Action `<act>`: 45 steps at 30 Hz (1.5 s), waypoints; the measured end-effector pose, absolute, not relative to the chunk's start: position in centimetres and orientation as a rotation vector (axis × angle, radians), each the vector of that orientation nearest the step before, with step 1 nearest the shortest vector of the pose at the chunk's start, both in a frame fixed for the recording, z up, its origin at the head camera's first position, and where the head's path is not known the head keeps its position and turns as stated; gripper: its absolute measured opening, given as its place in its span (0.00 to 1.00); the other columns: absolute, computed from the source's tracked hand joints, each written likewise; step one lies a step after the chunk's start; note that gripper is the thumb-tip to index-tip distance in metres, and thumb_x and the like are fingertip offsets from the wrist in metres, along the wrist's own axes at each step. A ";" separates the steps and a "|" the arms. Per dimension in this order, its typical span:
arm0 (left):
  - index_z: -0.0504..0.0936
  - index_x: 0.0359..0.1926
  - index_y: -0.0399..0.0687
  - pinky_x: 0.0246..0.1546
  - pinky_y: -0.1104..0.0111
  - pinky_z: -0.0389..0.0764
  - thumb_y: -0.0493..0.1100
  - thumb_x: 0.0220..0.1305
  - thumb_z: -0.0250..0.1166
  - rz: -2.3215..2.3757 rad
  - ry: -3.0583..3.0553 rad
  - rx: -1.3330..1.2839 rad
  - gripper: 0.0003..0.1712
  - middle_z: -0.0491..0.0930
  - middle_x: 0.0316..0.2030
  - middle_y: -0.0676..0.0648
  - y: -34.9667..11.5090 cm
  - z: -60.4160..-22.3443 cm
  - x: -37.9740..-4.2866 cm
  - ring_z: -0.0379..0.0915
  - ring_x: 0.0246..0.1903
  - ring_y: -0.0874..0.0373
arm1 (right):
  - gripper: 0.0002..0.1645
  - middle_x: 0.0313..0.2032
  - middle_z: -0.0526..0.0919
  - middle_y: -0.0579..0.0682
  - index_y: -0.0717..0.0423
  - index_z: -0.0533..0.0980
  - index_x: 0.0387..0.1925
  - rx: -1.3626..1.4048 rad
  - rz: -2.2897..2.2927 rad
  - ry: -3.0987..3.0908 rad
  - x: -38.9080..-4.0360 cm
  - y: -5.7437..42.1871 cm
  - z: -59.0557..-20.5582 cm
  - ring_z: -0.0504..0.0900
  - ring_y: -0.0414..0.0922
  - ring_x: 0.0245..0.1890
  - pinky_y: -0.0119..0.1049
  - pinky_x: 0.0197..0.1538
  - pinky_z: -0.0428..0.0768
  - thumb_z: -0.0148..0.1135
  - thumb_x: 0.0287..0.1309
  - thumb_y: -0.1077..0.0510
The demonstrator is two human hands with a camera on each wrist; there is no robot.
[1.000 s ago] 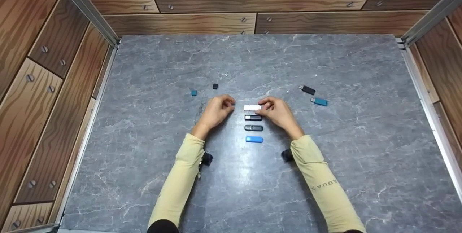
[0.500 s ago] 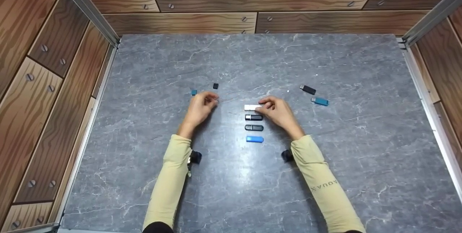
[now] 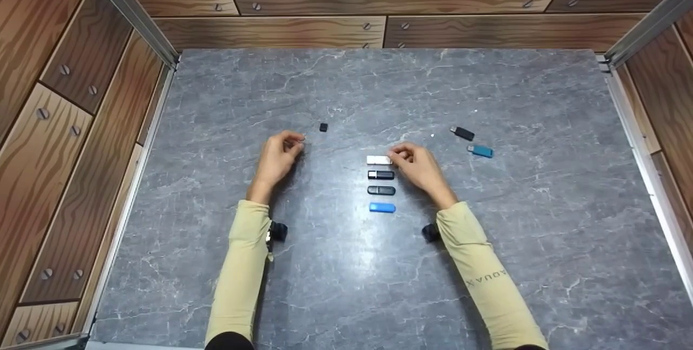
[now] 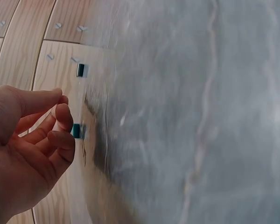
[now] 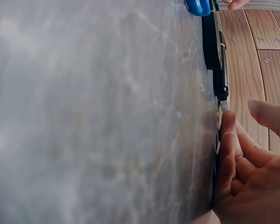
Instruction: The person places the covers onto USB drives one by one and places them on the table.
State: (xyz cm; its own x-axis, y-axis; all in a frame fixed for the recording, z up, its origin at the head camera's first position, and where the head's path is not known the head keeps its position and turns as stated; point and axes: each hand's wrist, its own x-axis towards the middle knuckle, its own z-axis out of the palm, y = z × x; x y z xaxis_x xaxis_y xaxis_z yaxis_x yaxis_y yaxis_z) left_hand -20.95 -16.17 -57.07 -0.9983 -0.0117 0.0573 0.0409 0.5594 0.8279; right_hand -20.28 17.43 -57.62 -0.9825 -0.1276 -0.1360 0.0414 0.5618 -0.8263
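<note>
Across the grey, marble-veined tabletop (image 3: 541, 203), my head view shows a white, bar-shaped USB stick (image 3: 378, 160) at the far end of a column of four. Nearer lie a black stick with a silver left end (image 3: 381, 175), a dark rounded stick (image 3: 381, 190) and a bright blue stick (image 3: 382, 207). Since half a second ago, the left hand (image 3: 277, 159) has travelled farther left; the right hand (image 3: 419, 168) has slipped toward the white stick's right end. I judge the white stick's alignment nearly settled. Its long axis runs left to right, parallel to the others; I cannot tell which end hides the plug.

From the left wrist, that hand is loosely curled, grasping nothing I can see, with a small square teal cap (image 4: 76, 130) just beyond its fingers.

From the right wrist, I see the thumb apart from the relaxed fingers, nothing pinched; fingertips rest beside the column.
</note>
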 end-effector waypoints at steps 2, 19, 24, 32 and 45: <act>0.88 0.47 0.35 0.34 0.75 0.72 0.31 0.67 0.69 -1.429 -2.717 -0.007 0.09 0.88 0.37 0.36 -16.5 -57.1 -21.0 0.74 0.30 0.61 | 0.18 0.30 0.82 0.42 0.62 0.86 0.51 -0.068 -1.401 2.602 -20.3 17.4 -57.6 0.73 0.33 0.28 0.24 0.34 0.70 0.66 0.71 0.52; 0.88 0.46 0.36 0.33 0.74 0.69 0.33 0.68 0.69 -1.362 -2.708 0.078 0.08 0.87 0.36 0.38 -17.8 -57.7 -21.6 0.70 0.28 0.62 | 0.16 0.34 0.86 0.52 0.62 0.83 0.55 -0.024 -1.603 2.460 -20.2 19.2 -57.3 0.78 0.39 0.24 0.26 0.22 0.74 0.62 0.75 0.56; 0.87 0.49 0.36 0.35 0.73 0.70 0.34 0.68 0.70 -1.342 -2.719 0.101 0.11 0.87 0.38 0.39 -17.7 -57.8 -21.6 0.74 0.31 0.58 | 0.15 0.37 0.88 0.59 0.61 0.84 0.54 -0.011 -1.628 2.492 -20.0 19.5 -57.3 0.81 0.42 0.28 0.27 0.23 0.77 0.62 0.75 0.56; 0.84 0.56 0.36 0.41 0.69 0.73 0.34 0.69 0.70 -1.333 -2.758 0.161 0.16 0.87 0.41 0.39 -17.9 -57.8 -21.6 0.79 0.39 0.49 | 0.14 0.37 0.87 0.66 0.65 0.84 0.52 -0.065 -1.685 2.538 -20.0 20.0 -57.2 0.81 0.40 0.27 0.24 0.27 0.77 0.62 0.74 0.58; 0.86 0.56 0.37 0.41 0.68 0.74 0.33 0.68 0.68 -1.274 -2.800 0.127 0.16 0.85 0.40 0.39 -18.1 -57.7 -22.1 0.80 0.38 0.48 | 0.16 0.35 0.88 0.55 0.66 0.84 0.50 0.043 -1.693 2.506 -20.1 21.7 -56.6 0.82 0.38 0.28 0.28 0.31 0.82 0.62 0.75 0.56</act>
